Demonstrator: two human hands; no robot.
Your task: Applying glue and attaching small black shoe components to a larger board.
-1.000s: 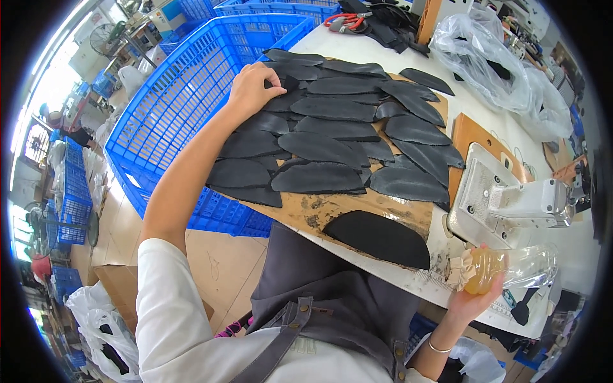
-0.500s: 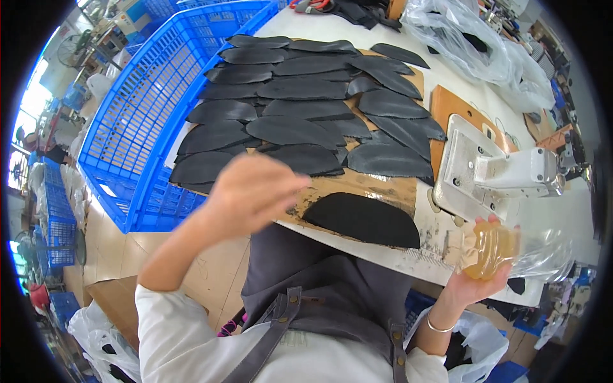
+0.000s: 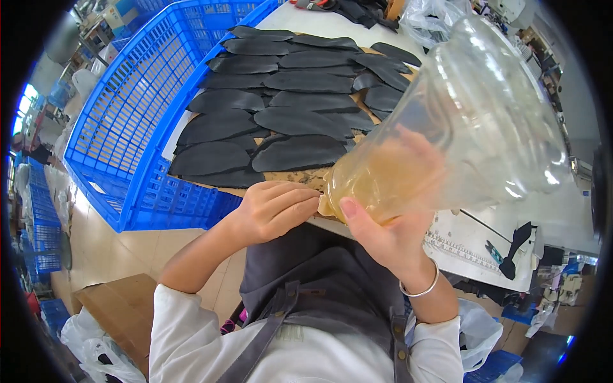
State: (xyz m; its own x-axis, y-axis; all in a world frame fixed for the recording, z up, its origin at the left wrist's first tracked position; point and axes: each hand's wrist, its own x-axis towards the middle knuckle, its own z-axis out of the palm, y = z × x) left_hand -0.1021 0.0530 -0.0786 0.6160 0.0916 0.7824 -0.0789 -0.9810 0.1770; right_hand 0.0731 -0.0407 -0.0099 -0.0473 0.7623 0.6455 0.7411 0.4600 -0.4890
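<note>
A large clear plastic bottle (image 3: pixel 488 115) with yellowish, glue-like liquid in its narrow end lies tilted across the near right of the worktable. My right hand (image 3: pixel 393 233) is wrapped round that end. Close by the bottle's mouth, my left hand (image 3: pixel 276 210) is closed, its fingertips bent together; whatever they pinch is hidden. Behind both hands, black curved leather-like pieces (image 3: pixel 300 121) overlap in rows on a brown cardboard sheet (image 3: pixel 290 179). The bottle and my right hand cover the sheet's near right part.
A blue plastic crate (image 3: pixel 137 185) stands tilted against the table's left side. At the right are a ruler strip (image 3: pixel 466 250), small snips (image 3: pixel 493 250) and a black strap-like piece (image 3: pixel 516 249). Clear plastic bags (image 3: pixel 434 19) lie at the back, and a cardboard box (image 3: pixel 121 306) sits low at the left.
My right hand has brought the bottle leftward from the table's right edge, close to my left hand. My left hand has come slightly down and right. The black half-moon piece in front is now hidden.
</note>
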